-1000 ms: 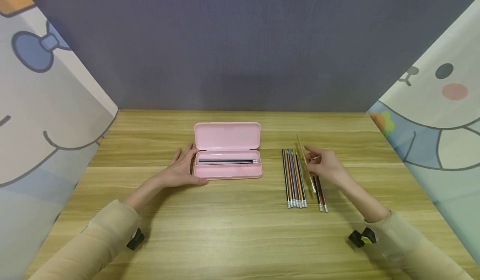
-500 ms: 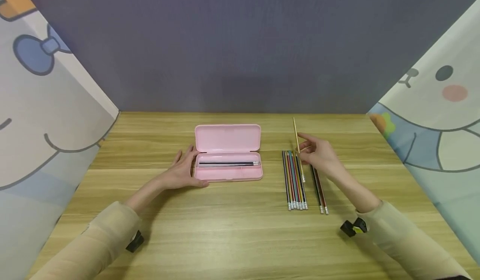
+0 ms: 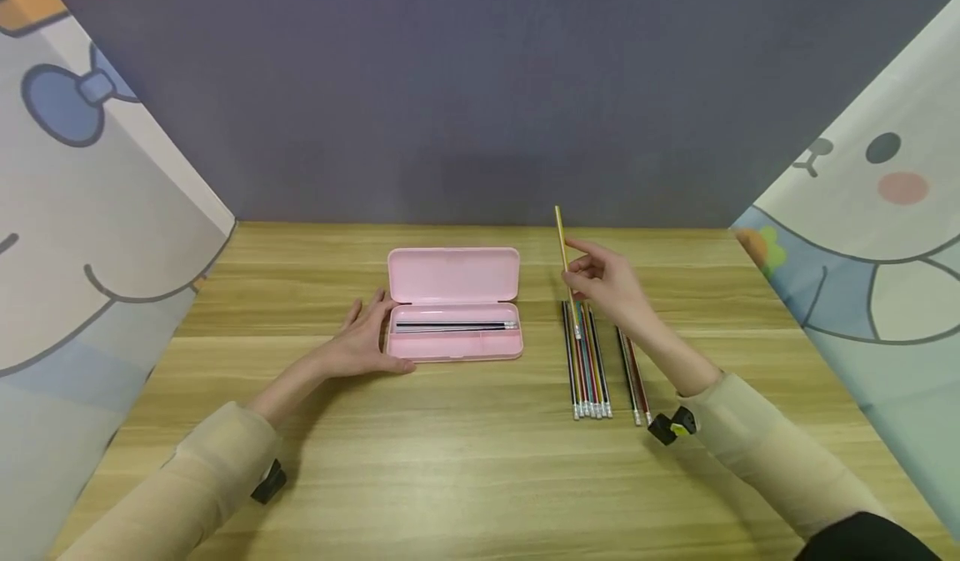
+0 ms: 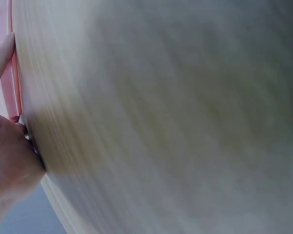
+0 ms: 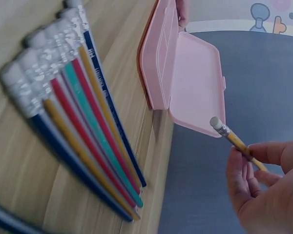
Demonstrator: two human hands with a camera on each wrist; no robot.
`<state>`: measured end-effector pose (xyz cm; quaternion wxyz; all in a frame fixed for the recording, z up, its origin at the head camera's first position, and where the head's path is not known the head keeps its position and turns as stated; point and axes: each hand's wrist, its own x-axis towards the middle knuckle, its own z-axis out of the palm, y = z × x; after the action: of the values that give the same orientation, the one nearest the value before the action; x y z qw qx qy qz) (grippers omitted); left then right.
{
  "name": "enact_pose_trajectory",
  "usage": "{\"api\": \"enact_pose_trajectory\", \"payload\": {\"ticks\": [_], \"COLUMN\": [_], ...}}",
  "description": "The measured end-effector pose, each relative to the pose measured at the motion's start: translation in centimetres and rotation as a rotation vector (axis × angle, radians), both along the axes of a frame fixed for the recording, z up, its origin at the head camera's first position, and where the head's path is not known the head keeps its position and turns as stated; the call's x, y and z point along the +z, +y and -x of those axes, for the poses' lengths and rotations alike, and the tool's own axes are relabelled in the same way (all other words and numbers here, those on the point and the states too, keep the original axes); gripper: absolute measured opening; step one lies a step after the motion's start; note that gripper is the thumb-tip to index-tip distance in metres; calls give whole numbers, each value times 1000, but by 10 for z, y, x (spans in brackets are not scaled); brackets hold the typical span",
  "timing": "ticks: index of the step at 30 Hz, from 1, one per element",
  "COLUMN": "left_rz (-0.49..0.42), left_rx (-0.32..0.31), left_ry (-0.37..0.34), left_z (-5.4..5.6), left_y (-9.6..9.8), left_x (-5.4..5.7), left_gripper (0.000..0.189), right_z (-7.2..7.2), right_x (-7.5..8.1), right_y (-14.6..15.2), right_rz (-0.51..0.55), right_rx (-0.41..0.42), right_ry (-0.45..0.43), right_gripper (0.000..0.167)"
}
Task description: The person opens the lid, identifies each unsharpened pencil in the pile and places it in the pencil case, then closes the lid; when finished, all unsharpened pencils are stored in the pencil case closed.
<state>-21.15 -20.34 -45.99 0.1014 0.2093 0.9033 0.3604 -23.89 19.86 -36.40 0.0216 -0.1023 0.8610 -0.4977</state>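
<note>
A yellow pencil (image 3: pixel 562 240) with a white eraser is pinched between thumb and fingers of my right hand (image 3: pixel 611 288). It is held above the far end of a row of coloured pencils (image 3: pixel 588 378), eraser end toward me. My left hand (image 3: pixel 362 343) spreads around the left end of an open pink pencil case (image 3: pixel 456 346), its thumb (image 4: pixel 4 54) extended along the front side. Inside the case's long rear compartment lie a few dark and pale pencils (image 3: pixel 453 325). The front compartments hold nothing visible. Part of the left fingers is hidden in the left wrist view.
A few dark and reddish-brown pencils (image 3: pixel 633 378) lie apart, to the right of the row. The case lid (image 3: pixel 453 275) stands raised toward the grey back wall (image 3: pixel 480 94). Cartoon-printed panels (image 3: pixel 885 236) flank the wooden table (image 3: pixel 450 453).
My right hand has carried the yellow pencil left and away from me, from beside the separate pencils to above the row. The left hand and case have stayed put.
</note>
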Motion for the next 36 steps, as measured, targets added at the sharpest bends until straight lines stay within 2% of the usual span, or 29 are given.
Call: {"api": "enact_pose_trajectory", "payload": {"ticks": [8, 16, 23, 28, 32, 36], "left_rz": [30, 28, 40, 38, 30, 11], "left_rx": [6, 6, 15, 18, 17, 17], "left_ry": [-37, -39, -29, -28, -23, -6], "left_z": [2, -1, 1, 1, 0, -1], "left_y": [-1, -1, 1, 1, 2, 3], "left_x": [4, 5, 4, 5, 5, 4], "left_gripper": [102, 103, 103, 103, 102, 102], "right_z": [13, 22, 27, 32, 34, 34], "right_x": [-4, -8, -6, -12, -19, -25], "right_y": [-29, -57, -74, -85, -94, -103], "right_rz": [63, 92, 33, -32, -53, -75], "right_rx": [55, 134, 202, 244, 306, 377], "right_ry": [32, 149, 235, 232, 213, 242], "right_gripper": [55, 45, 35, 31, 29, 26]}}
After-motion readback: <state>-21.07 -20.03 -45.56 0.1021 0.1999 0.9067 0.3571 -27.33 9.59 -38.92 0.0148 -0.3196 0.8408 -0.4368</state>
